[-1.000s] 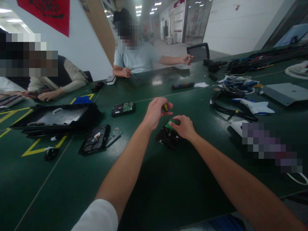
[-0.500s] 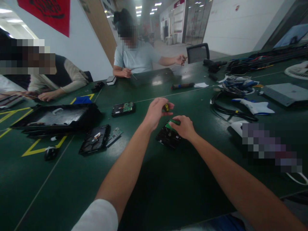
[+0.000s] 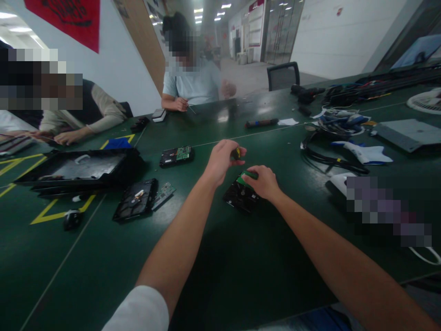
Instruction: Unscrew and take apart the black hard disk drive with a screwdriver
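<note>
My left hand (image 3: pixel 220 160) is closed around a small screwdriver (image 3: pixel 236 153) with a black and yellow handle, held upright over a black hard drive (image 3: pixel 239 195) lying on the dark green table (image 3: pixel 241 266). The drive's green circuit board (image 3: pixel 246 177) faces up at its far end. My right hand (image 3: pixel 262 181) rests on top of the drive, fingers pressing on that board. The screwdriver's tip is hidden behind my hands.
Another hard drive (image 3: pixel 176 155) lies further back, an opened drive (image 3: pixel 136 198) with a loose board (image 3: pixel 164 193) to the left, beside a black laptop case (image 3: pixel 77 169). Cables (image 3: pixel 327 158) and a white tool (image 3: pixel 361 152) lie right. Two people sit across the table.
My hands have barely moved; the left one turned slightly on the screwdriver. The person across the table pulled their outstretched hand back toward their body.
</note>
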Demonstrator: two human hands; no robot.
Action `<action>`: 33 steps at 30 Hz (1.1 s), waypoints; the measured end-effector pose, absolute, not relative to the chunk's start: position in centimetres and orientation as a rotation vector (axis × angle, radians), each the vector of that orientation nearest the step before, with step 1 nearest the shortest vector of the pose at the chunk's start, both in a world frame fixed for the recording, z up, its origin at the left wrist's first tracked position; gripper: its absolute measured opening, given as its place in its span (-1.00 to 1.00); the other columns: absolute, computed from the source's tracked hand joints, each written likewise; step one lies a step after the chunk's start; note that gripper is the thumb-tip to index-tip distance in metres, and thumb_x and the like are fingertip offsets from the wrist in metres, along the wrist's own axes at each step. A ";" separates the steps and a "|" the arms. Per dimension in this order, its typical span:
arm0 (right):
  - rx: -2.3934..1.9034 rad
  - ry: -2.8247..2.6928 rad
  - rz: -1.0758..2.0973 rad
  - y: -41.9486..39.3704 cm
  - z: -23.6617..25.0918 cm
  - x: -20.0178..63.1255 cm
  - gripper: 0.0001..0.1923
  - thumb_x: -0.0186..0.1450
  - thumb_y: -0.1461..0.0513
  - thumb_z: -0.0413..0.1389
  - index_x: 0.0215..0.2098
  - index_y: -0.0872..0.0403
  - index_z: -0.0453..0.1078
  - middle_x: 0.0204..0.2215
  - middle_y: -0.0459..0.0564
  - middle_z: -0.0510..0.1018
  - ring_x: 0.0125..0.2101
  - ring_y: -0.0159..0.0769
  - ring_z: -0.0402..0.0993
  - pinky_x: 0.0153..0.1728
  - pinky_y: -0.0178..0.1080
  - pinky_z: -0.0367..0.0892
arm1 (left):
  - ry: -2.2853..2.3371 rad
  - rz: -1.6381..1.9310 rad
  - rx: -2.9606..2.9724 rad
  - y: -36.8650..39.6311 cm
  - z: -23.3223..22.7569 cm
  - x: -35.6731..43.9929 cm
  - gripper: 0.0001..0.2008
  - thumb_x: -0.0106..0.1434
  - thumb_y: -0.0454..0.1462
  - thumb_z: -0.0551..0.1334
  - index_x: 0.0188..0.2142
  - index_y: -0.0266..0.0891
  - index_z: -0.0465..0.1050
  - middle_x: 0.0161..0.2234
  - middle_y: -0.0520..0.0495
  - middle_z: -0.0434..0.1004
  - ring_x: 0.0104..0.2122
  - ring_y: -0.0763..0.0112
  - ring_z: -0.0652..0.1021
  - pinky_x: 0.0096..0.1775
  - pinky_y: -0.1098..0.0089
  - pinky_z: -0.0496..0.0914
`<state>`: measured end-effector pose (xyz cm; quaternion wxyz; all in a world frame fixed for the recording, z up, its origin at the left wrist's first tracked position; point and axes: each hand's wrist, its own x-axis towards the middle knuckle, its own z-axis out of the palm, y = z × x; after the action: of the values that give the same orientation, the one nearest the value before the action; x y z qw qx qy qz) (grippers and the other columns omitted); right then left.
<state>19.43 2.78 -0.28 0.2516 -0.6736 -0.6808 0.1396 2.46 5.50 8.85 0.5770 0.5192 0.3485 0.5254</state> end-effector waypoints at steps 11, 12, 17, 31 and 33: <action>-1.823 -1.850 0.361 2.7 0.0 19.3 -0.64 0.45 -0.02 0.22 0.06 -0.02 0.62 0.05 0.06 0.68 0.06 0.00 0.56 0.06 -0.04 0.38 | 0.781 1.200 1.197 5.6 8.5 2.5 -0.79 0.24 -0.13 0.31 -0.23 -0.21 0.51 -0.29 -0.12 0.62 -0.23 0.25 0.61 -0.28 0.28 0.60; -1.824 -1.852 0.360 2.7 0.0 19.2 -0.64 0.45 -0.02 0.23 0.06 -0.02 0.62 0.05 0.06 0.69 0.05 0.00 0.56 0.05 -0.05 0.38 | 0.772 1.207 1.203 5.6 8.5 2.6 -0.80 0.24 -0.14 0.30 -0.24 -0.22 0.51 -0.28 -0.12 0.61 -0.23 0.25 0.61 -0.27 0.28 0.60; -1.830 -1.844 0.365 2.7 0.0 19.2 -0.63 0.44 -0.02 0.24 0.08 -0.02 0.62 0.07 0.08 0.68 0.06 0.02 0.57 0.04 -0.02 0.38 | 0.794 1.223 1.313 5.8 8.5 2.5 -0.79 0.26 -0.14 0.28 -0.35 -0.24 0.56 -0.27 -0.12 0.55 -0.25 0.31 0.56 -0.34 0.40 0.53; -1.817 -1.837 0.356 2.8 -0.3 19.3 -0.63 0.45 -0.03 0.23 0.07 -0.03 0.62 0.05 0.08 0.67 0.04 0.00 0.56 0.05 -0.02 0.38 | 0.819 1.225 1.323 5.9 8.5 2.4 -0.79 0.27 -0.12 0.29 -0.33 -0.23 0.57 -0.24 -0.12 0.56 -0.24 0.32 0.56 -0.34 0.41 0.52; -1.809 -1.836 0.359 2.8 -0.3 19.3 -0.65 0.45 -0.03 0.23 0.06 -0.04 0.62 0.04 0.07 0.67 0.05 0.00 0.55 0.07 -0.01 0.37 | 0.816 1.219 1.312 6.0 8.5 2.3 -0.79 0.27 -0.13 0.29 -0.29 -0.23 0.58 -0.23 -0.12 0.56 -0.24 0.32 0.57 -0.33 0.40 0.53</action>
<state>19.33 2.76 -0.32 0.2663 -0.6701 -0.6800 0.1328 2.33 5.96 8.49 0.5536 0.5553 0.3453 0.5156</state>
